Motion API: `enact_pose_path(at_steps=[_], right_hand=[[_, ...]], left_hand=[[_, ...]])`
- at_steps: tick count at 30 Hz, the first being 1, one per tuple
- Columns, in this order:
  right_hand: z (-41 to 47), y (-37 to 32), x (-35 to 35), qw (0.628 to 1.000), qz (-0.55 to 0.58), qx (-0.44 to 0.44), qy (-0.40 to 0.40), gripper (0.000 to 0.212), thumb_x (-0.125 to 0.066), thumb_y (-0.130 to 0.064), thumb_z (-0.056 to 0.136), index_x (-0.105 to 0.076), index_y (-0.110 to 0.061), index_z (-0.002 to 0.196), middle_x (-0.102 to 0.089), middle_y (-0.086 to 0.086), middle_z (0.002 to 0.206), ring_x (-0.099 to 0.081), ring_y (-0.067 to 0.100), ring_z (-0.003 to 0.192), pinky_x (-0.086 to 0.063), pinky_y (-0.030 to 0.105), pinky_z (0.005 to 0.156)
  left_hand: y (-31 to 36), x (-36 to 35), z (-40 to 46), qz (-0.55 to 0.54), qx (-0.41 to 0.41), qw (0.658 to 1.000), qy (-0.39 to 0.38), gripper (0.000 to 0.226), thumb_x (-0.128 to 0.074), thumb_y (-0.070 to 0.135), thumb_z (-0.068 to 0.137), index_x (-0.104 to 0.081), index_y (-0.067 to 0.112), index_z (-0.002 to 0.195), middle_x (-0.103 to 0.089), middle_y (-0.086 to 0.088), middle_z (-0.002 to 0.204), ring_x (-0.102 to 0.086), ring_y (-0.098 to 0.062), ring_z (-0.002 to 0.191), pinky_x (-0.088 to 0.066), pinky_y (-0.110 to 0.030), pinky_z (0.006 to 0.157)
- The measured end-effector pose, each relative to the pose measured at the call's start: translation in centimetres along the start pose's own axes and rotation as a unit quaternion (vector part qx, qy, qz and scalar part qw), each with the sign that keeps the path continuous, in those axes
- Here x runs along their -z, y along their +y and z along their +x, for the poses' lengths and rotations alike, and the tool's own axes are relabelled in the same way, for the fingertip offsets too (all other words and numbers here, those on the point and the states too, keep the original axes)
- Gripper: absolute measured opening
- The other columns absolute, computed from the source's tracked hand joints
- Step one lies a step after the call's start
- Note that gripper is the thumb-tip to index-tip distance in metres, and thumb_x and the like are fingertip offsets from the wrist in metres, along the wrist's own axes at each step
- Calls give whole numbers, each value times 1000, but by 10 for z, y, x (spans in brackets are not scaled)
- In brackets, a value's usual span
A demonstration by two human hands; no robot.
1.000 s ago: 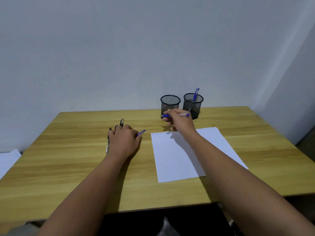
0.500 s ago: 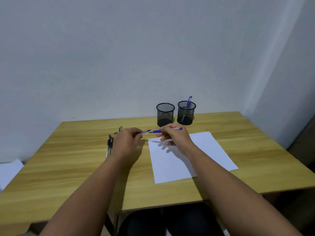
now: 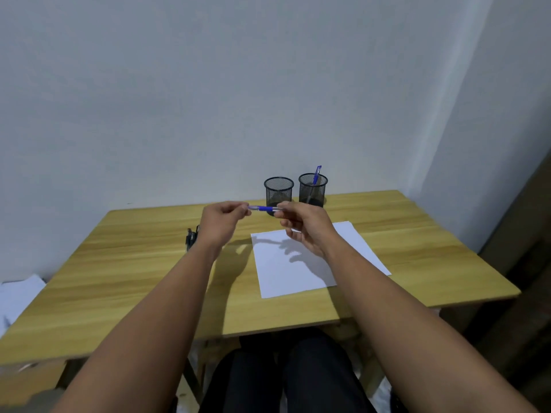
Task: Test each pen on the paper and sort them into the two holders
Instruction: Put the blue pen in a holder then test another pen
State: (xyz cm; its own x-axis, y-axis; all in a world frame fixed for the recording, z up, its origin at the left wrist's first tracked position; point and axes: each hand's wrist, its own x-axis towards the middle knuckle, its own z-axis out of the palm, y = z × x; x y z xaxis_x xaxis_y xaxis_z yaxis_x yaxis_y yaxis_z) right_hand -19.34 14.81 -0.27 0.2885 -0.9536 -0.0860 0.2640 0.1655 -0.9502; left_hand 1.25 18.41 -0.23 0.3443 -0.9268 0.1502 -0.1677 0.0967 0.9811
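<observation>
Pen, blue and lying level, hangs in the air between your two hands, raised above the table in front of the two holders. Your left hand pinches its left end with closed fingertips, and your right hand pinches its right end, so both hands are gripping this one pen.

Below your right hand lies one white sheet of paper, flat on the wood, with the shadows of your hands falling across it.

At the far edge of the table stand two black mesh holders, close beside each other. You can see one blue pen leaning in the right holder, its top sticking out over the rim. The left holder shows no pen above its rim; you cannot see its bottom clearly.

To the left of your left wrist, a small cluster of dark pens lies on the table; your arm hides part of it, so you cannot count them.
</observation>
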Motion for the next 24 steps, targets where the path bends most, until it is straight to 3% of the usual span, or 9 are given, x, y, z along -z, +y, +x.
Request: enact_pose_path(at_steps=[5, 10, 14, 20, 22, 24], right_hand=[[-15, -2, 6, 992, -118, -12, -46, 25, -77, -19, 97, -79, -9, 120, -84, 6, 105, -69, 8, 70, -54, 21, 61], [-18, 6, -3, 989, -138, 1, -46, 14, -77, -12, 98, -79, -8, 111, -79, 6, 86, -51, 10, 57, -43, 19, 52], [-18, 15, -7, 989, -137, 37, -34, 5, -74, -9, 100, -79, -9, 101, -71, 5, 74, -42, 11, 53, -35, 20, 48], [-18, 20, 4, 983, -178, 47, -16, 13, -72, -9, 101, -78, 1, 107, -74, 6, 75, -44, 11, 50, -39, 21, 48], [-17, 18, 15, 976, -214, 38, -21, 8, -75, -11, 100, -79, -4, 101, -77, 4, 77, -53, 11, 55, -47, 22, 54], [-12, 14, 29, 961, -272, 41, -25, 6, -77, -13, 98, -80, -10, 95, -75, -2, 74, -60, 8, 61, -50, 19, 61]], left_hand=[[20, 0, -8, -45, 25, 998, 22, 18, -69, 18, 96, -76, 10, 109, -78, -5, 97, -70, -7, 87, -46, -19, 70], [25, -11, -15, 12, 7, 1000, 14, 17, -69, 17, 95, -77, 6, 105, -77, -6, 94, -67, 3, 71, -45, -13, 60], [25, -21, -19, 25, -7, 1000, 12, 18, -70, 11, 94, -75, 1, 108, -76, -10, 94, -70, -3, 73, -44, -7, 52], [21, -27, -21, 66, -1, 998, -21, 17, -67, 7, 95, -73, -5, 106, -74, -13, 86, -69, -10, 73, -41, -7, 50], [19, -28, -21, 95, -7, 994, -58, 18, -66, 8, 96, -74, -1, 108, -75, -10, 87, -70, -9, 78, -45, -7, 56], [17, -32, -16, 121, -16, 989, -87, 21, -67, 14, 96, -75, 7, 114, -77, -5, 93, -73, -14, 92, -54, -18, 77]])
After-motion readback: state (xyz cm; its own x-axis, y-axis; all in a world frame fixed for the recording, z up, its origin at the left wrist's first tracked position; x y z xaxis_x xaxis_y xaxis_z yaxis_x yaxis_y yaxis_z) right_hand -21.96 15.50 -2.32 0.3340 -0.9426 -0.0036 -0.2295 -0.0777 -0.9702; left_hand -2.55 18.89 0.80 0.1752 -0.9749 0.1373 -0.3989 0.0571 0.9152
